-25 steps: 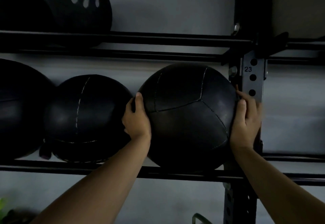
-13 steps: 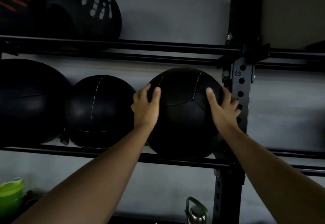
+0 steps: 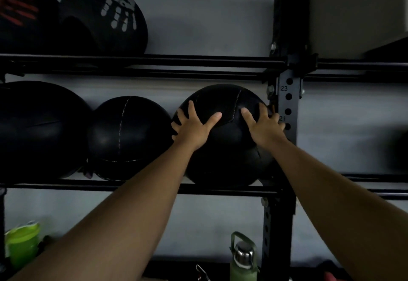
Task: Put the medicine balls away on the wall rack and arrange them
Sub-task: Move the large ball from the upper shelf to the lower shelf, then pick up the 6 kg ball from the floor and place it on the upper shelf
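A black medicine ball (image 3: 227,155) sits on the middle shelf rails of the black wall rack (image 3: 132,187), close against the perforated upright (image 3: 289,104). My left hand (image 3: 194,128) lies flat on its upper left front with the fingers spread. My right hand (image 3: 265,126) presses its upper right front, fingertips near the upright. A second black ball (image 3: 130,137) rests just left of it, almost touching. A larger black ball (image 3: 37,130) fills the far left of the same shelf.
On the upper shelf sit a ball with white markings (image 3: 103,18) and one with red markings (image 3: 19,16). Below the rack stand a green cup (image 3: 22,243) and a green bottle with a metal cap (image 3: 244,258). The upper shelf is bare to the right.
Both hands slid from the ball's sides round to its upper front, fingers spreading. The ball has settled back onto the rails beside the upright, and my view has pulled back.
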The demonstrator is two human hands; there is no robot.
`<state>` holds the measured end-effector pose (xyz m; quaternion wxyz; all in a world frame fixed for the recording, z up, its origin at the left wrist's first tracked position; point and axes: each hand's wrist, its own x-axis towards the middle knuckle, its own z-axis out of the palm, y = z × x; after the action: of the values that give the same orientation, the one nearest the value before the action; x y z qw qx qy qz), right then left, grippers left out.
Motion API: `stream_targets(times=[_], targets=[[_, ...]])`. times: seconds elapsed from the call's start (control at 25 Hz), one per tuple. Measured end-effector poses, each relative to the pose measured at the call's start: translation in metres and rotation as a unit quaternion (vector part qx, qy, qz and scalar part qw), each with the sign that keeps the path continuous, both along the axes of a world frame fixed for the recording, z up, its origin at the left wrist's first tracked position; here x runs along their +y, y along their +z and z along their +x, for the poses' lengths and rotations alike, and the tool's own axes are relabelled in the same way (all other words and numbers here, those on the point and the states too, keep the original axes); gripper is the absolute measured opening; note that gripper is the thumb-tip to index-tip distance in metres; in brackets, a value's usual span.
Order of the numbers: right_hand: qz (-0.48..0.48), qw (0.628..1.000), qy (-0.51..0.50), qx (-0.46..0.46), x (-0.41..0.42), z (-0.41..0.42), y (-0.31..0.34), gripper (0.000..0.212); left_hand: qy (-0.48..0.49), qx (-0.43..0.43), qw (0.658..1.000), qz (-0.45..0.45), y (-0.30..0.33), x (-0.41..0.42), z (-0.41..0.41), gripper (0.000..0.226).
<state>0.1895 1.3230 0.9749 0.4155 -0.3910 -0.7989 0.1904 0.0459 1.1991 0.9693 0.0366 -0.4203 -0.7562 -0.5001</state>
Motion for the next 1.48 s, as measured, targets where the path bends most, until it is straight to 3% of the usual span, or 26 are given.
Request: stream_targets(times=[0.12, 0.32, 0.48, 0.64, 0.76, 1.04, 1.16, 1.28, 1.36, 1.48], targets=[[-0.003, 0.999, 0.046, 0.002, -0.007, 0.021, 0.008, 0.08, 0.012, 0.062, 0.998, -0.026, 0.002, -0.016, 0.006, 0.091], [0.041, 0.998, 0.056, -0.006, -0.035, 0.065, -0.004, 0.058, -0.023, 0.25, 0.966, -0.069, 0.002, -0.05, 0.036, 0.05], [0.065, 0.995, -0.003, -0.069, -0.078, 0.123, -0.041, 0.037, -0.123, 0.323, 0.928, -0.139, -0.019, -0.067, 0.092, 0.031], [0.06, 0.983, -0.126, -0.116, -0.144, 0.218, -0.116, 0.035, -0.253, 0.345, 0.888, -0.171, -0.072, -0.077, 0.166, 0.024], [0.013, 0.959, -0.202, -0.196, -0.212, 0.289, -0.189, 0.033, -0.359, 0.354, 0.837, -0.214, -0.136, -0.095, 0.234, 0.025], [-0.206, 0.864, -0.355, -0.292, -0.439, 0.463, -0.338, 0.03, -0.593, 0.392, 0.642, -0.286, -0.29, -0.22, 0.439, 0.027], [-0.276, 0.825, -0.417, -0.261, -0.528, 0.531, -0.377, 0.026, -0.653, 0.38, 0.586, -0.294, -0.337, -0.283, 0.521, 0.024], [-0.375, 0.78, -0.455, -0.213, -0.613, 0.591, -0.441, 0.025, -0.701, 0.353, 0.504, -0.36, -0.406, -0.357, 0.595, 0.025], [-0.441, 0.757, -0.445, -0.183, -0.662, 0.621, -0.504, 0.026, -0.71, 0.329, 0.455, -0.425, -0.474, -0.403, 0.629, 0.028], [-0.523, 0.726, -0.424, -0.14, -0.726, 0.644, -0.612, 0.021, -0.685, 0.279, 0.42, -0.526, -0.596, -0.465, 0.645, 0.027]])
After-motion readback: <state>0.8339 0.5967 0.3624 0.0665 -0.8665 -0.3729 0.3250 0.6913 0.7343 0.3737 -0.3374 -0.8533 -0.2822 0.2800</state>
